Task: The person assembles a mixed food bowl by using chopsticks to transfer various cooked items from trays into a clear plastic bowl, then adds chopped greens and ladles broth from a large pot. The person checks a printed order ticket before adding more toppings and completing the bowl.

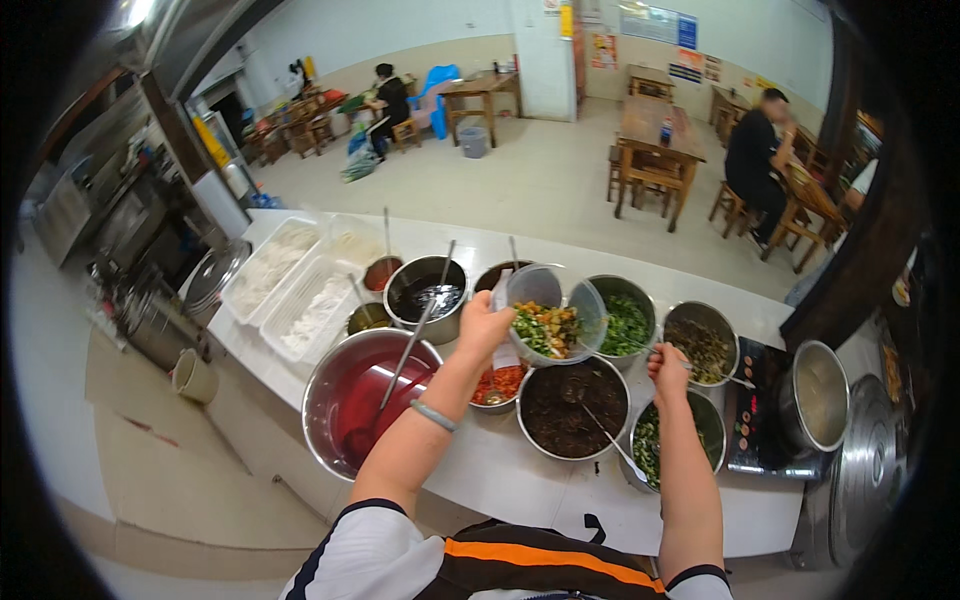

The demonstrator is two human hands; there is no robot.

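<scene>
My left hand grips a clear plastic tub above the pots. Inside it are chopped green and orange-brown pieces. A round clear piece sits at the tub's right side; whether it is a lid or part of the tub I cannot tell. My right hand is closed around a thin metal spoon handle, close to the tub's right; the spoon's far end is unclear. Under the hands are a pot of dark brown sauce with a spoon, a pot of chopped greens, and chopped red topping.
At left are a large bowl of red liquid with a ladle, and white trays. At right are a pot of brown topping, an induction cooker and a tilted pot. Two seated people are beyond the counter.
</scene>
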